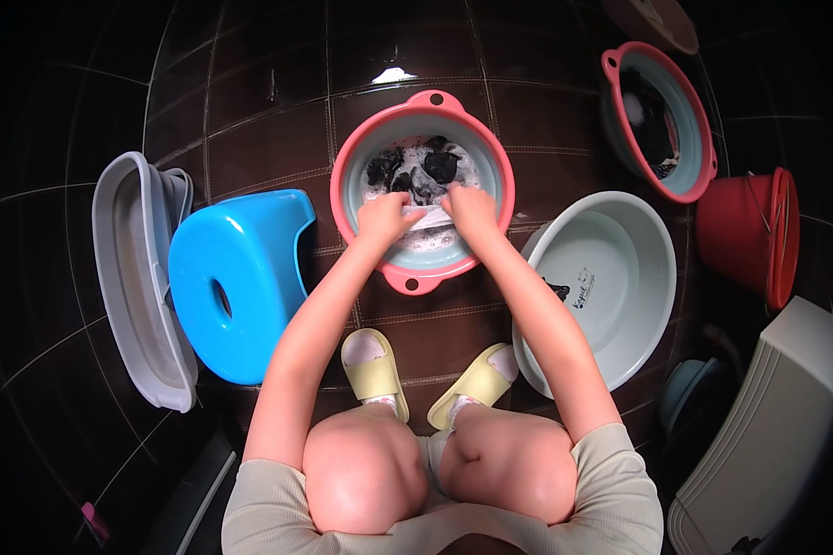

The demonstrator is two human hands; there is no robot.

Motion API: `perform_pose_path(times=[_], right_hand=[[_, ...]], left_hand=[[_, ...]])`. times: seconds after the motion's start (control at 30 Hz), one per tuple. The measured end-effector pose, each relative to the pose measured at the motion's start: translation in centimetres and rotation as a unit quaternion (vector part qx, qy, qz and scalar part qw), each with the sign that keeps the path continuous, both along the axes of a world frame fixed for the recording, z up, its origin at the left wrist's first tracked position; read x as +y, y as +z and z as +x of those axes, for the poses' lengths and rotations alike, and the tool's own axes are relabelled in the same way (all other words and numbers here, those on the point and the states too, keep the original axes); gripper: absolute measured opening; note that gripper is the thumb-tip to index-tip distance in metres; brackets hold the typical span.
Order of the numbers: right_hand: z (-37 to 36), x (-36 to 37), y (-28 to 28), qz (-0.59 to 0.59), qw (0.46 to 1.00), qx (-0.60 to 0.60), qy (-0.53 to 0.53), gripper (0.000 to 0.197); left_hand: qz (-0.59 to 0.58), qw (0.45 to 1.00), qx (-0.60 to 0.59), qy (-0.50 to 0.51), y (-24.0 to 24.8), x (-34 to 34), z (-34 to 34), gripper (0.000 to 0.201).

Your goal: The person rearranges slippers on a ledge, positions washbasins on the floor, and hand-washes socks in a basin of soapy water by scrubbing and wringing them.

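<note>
In front of my feet is a basin with a pink rim [341, 199], holding sudsy water. My left hand [386, 219] and my right hand [469, 209] both reach into its near half. Between them a white cloth [428, 218] is gripped, one end in each closed hand. Just beyond, dark wet cloth [441, 166] lies bunched in the foam, partly under the water. What kind of garment either cloth is, I cannot make out.
A blue stool [241, 277] and a grey collapsible tub [111, 277] stand on the left. To the right are a pale basin [634, 250], a second pink-rimmed basin [708, 139] with dark cloth, and a red bucket [736, 227]. Dark tiles [268, 111] cover the floor.
</note>
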State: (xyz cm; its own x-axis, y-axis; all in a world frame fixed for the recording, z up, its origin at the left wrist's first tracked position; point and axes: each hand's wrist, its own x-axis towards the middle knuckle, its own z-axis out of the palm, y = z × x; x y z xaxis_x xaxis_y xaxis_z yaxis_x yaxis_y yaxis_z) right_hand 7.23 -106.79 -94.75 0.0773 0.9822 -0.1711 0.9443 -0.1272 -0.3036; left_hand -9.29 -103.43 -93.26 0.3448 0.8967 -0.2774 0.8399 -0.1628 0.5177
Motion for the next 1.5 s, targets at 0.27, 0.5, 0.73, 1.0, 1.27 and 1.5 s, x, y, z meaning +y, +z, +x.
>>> perform_pose_path(times=[0.27, 0.5, 0.73, 1.0, 1.27, 1.5], right_hand=[[-0.6, 0.4, 0.4, -0.05, 0.997, 0.038, 0.034, 0.032], [-1.5, -0.2, -0.7, 0.013, 0.996, -0.083, 0.014, 0.012], [-0.4, 0.3, 0.8, -0.01, 0.99, 0.131, -0.04, 0.028], [-4.9, -0.5, 3.4, 0.105, 0.817, 0.522, -0.222, 0.027], [-6.6, -0.3, 10.0, 0.069, 0.844, 0.488, -0.214, 0.036], [-6.3, 0.4, 11.4, 0.074, 0.89, 0.403, -0.198, 0.027]], left_hand=[[0.053, 0.998, 0.012, 0.011, -1.3, 0.0, -0.8, 0.025], [0.038, 0.985, 0.141, -0.087, -0.7, -0.2, 0.2, 0.021], [-0.18, 0.976, -0.112, 0.051, -2.0, 1.2, -1.5, 0.016], [-0.219, 0.808, -0.452, 0.309, 2.2, -0.3, 4.3, 0.036], [-0.321, 0.715, -0.523, 0.334, 3.3, -0.4, 2.9, 0.033], [-0.412, 0.581, -0.611, 0.345, 5.3, 0.2, 3.1, 0.028]])
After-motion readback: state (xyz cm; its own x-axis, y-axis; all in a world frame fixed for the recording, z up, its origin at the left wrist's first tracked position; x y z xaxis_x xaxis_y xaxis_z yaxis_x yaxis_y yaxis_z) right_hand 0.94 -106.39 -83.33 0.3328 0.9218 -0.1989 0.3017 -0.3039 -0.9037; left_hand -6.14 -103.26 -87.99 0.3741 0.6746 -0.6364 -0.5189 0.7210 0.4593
